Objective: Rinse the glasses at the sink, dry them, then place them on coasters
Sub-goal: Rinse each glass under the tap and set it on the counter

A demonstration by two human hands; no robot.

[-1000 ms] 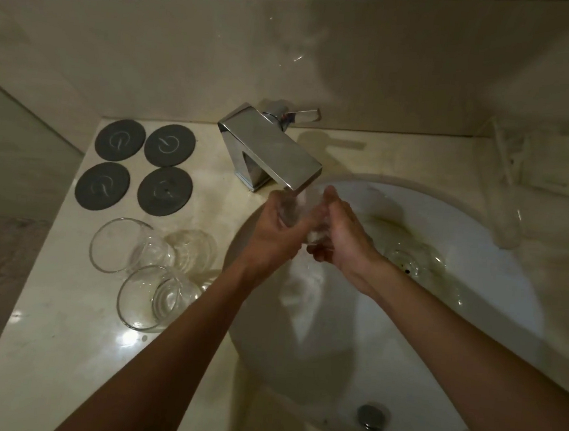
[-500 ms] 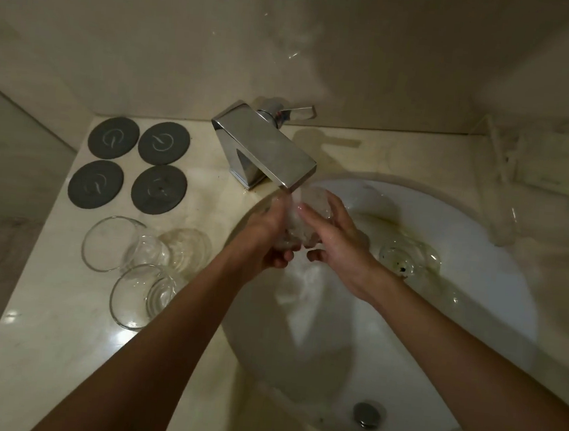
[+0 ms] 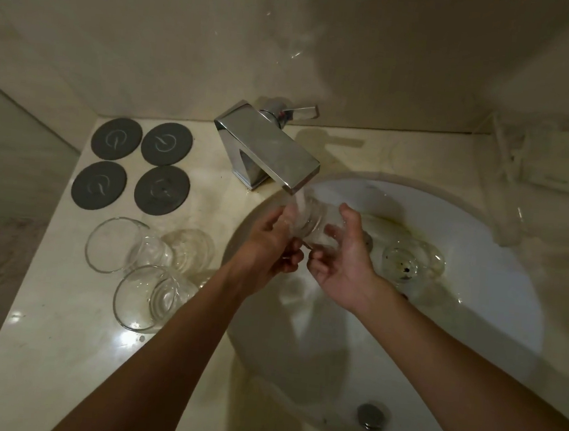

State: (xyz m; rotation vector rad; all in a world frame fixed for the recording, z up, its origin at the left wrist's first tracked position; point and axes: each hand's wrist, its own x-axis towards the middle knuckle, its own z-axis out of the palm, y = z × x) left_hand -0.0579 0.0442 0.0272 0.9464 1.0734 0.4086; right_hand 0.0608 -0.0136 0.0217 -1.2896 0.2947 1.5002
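Both hands hold glass (image 3: 313, 223) under faucet (image 3: 271, 149) stream, over sink (image 3: 498, 268): left hand (image 3: 266, 244) grip wraps base, right hand (image 3: 341, 254) cups side. Glass axis tilted toward spout; coasters (image 3: 132, 164) far left.

A bathroom: white basin (image 3: 500, 254), chrome faucet (image 3: 268, 148), marble vanity counter (image 3: 59, 333).

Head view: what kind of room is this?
Most likely a bathroom vanity, perhaps in a hotel. A white basin is sunk in a marble counter under a chrome tap, and four dark coasters lie beside clear glasses.
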